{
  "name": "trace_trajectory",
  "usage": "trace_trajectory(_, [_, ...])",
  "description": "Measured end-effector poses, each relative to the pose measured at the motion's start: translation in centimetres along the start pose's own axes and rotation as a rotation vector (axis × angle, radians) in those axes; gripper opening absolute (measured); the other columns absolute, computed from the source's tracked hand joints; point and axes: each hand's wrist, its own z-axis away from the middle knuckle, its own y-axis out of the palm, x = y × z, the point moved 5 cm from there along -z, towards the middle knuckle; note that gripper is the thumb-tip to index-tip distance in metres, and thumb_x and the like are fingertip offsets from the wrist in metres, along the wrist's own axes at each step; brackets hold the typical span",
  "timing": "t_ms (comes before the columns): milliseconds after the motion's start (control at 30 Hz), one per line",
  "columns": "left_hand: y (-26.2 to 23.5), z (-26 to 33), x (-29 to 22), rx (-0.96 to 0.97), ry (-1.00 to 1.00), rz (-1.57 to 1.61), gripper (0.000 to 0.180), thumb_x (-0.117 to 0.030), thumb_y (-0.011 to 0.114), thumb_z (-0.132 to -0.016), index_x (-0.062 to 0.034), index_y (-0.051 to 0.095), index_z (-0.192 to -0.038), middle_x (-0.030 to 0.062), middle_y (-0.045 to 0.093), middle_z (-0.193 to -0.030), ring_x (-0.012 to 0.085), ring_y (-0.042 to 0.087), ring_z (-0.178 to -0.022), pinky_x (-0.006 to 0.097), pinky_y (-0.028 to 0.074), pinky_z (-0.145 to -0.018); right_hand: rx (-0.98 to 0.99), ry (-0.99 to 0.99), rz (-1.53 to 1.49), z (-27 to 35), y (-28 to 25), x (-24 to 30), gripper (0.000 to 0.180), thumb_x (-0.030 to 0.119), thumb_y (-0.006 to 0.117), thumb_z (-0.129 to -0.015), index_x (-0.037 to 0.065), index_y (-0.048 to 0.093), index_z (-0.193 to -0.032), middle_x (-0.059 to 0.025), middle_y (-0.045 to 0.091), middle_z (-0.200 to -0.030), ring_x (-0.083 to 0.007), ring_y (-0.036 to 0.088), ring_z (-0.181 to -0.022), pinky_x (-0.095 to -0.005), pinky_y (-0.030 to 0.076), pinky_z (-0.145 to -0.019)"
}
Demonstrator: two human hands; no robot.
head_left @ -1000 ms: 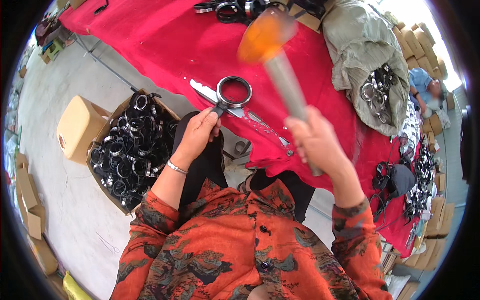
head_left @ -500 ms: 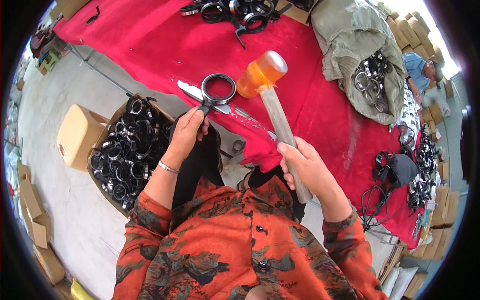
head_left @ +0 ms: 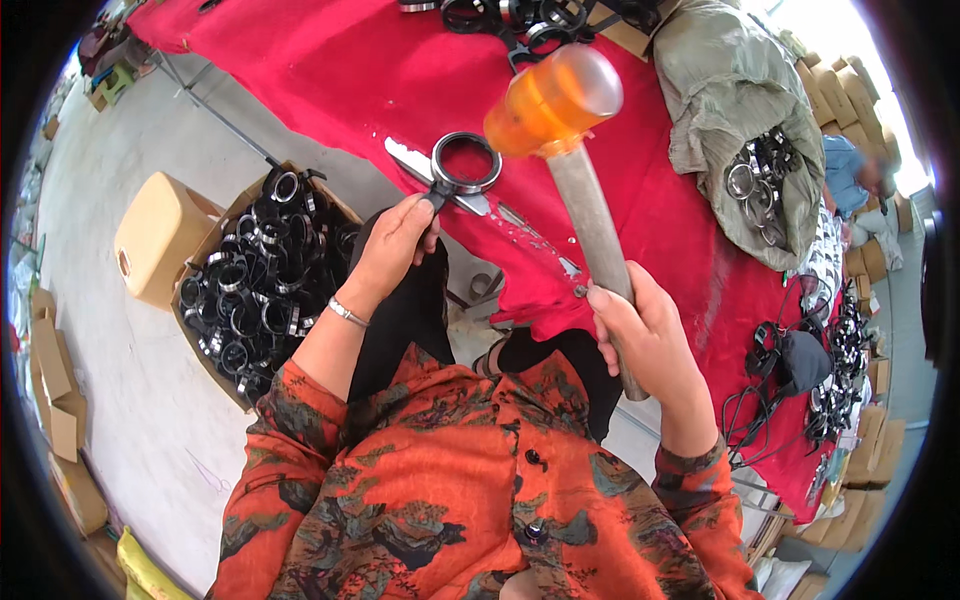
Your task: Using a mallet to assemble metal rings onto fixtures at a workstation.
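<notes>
Pinched in my left hand (head_left: 395, 245) is the short black handle of a round ring part (head_left: 463, 187), black with a shiny metal band. The ring lies over the near edge of the red cloth-covered table (head_left: 640, 180), by a pale metal strip (head_left: 410, 160) where the cloth is worn. My right hand (head_left: 655, 335) is wrapped round the wooden handle of a mallet (head_left: 588, 205) with a translucent orange head. The mallet is tilted up, its head in the air to the right of the ring and apart from it.
A carton (head_left: 245, 395) full of similar ring parts stands at left, beside a beige plastic stool (head_left: 160, 240). More ring parts (head_left: 545, 35) lie at the table's far side. A grey-green sack (head_left: 715, 100) of them sits at right, near black cables (head_left: 750, 400). Another person (head_left: 850, 175) is beyond.
The mallet has risen and its head looks larger, nearer the camera. My left hand keeps its hold on the ring part. The whole view has shifted slightly.
</notes>
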Motion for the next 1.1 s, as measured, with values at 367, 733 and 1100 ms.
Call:
trace_trajectory(367, [0.1, 0.1, 0.0, -0.054, -0.009, -0.043, 0.036, -0.036, 0.046, -0.097, -0.0057, 0.053, -0.079, -0.0003, 0.05, -0.067, 0.0079, 0.048, -0.059, 0.022, 0.039, -0.053, -0.053, -0.352, 0.528, -0.4, 2.5, 3.3, 0.035, 0.025, 0.065, -0.087, -0.001, 0.045, -0.101, -0.0228, 0.059, -0.071, -0.0428, 0.06, -0.068, -0.0422, 0.047, -0.059])
trace_trajectory(733, [0.4, -0.3, -0.2, -0.04, 0.045, -0.104, 0.037, -0.037, 0.043, -0.099, -0.0061, 0.054, -0.082, -0.0002, 0.052, -0.067, 0.0071, 0.048, -0.058, 0.021, 0.037, -0.05, -0.11, -0.421, 0.539, -3.6, 2.4, 8.2, 0.03, 0.025, 0.06, -0.09, -0.001, 0.044, -0.092, -0.0273, 0.058, -0.069, -0.0446, 0.061, -0.069, -0.0457, 0.046, -0.058])
trace_trajectory(1100, [0.7, -0.2, -0.5, -0.046, -0.046, -0.058, 0.032, -0.031, 0.047, -0.095, -0.0035, 0.054, -0.08, 0.0022, 0.053, -0.067, 0.0121, 0.052, -0.064, 0.029, 0.044, -0.062, -0.161, 0.029, 0.224, -5.3, -0.7, 4.3, 0.024, 0.029, 0.058, -0.091, 0.006, 0.052, -0.091, 0.001, 0.047, -0.061, -0.0081, 0.045, -0.046, -0.0258, 0.039, -0.039])
